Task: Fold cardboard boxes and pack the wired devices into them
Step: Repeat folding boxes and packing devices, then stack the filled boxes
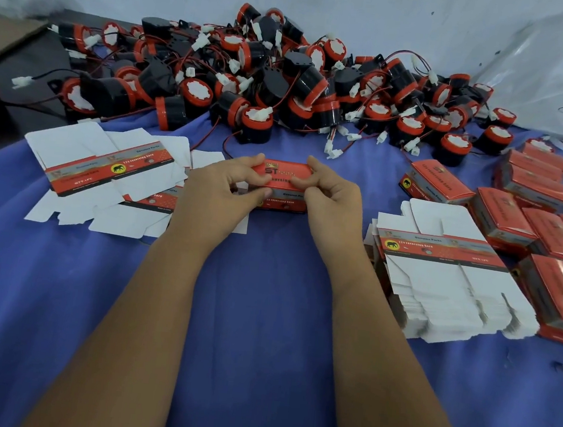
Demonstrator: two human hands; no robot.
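Observation:
A small red cardboard box point(285, 174) with printed lettering sits at the middle of the blue cloth. My left hand point(217, 190) grips its left end, thumb and fingers curled round it. My right hand point(329, 197) grips its right end, fingers pinching the top face. Behind the box lies a big heap of black and red wired devices point(272, 85) with white plugs. Flat unfolded box blanks lie to the left point(105, 169), and a thick stack of them lies to the right point(446, 274). What is inside the held box is hidden.
Several closed red boxes point(527, 216) are gathered at the right edge. The blue cloth point(263, 315) covers the table towards me. A pale wall point(361, 11) stands behind the heap, with clear plastic sheeting point(559, 68) at the upper right.

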